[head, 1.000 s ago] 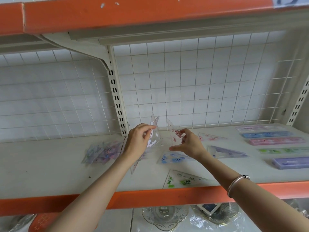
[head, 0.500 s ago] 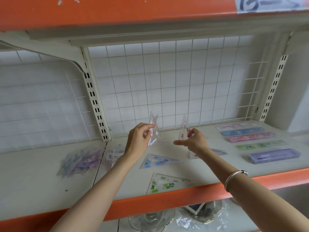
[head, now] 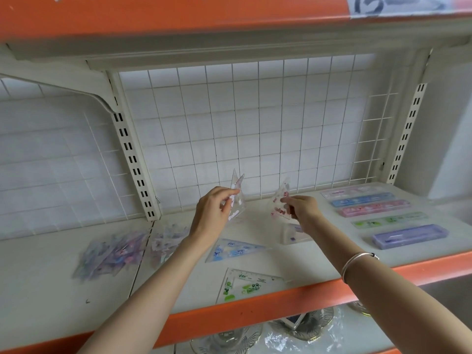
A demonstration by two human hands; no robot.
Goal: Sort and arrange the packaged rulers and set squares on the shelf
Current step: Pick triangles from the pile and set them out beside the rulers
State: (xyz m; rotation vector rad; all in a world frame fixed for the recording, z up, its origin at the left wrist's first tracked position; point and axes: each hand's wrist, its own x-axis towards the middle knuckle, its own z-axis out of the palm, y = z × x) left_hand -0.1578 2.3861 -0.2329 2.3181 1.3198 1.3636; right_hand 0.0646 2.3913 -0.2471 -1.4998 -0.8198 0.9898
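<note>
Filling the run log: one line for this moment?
left hand: holds set square | right hand: holds second set square | both raised above shelf

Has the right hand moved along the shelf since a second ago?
Yes: the right hand moved rightward, off the blue set square, toward the pink ruler.

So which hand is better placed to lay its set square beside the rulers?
Probably right: right hand holds its set square nearer the rulers; left hand is farther away.
</note>
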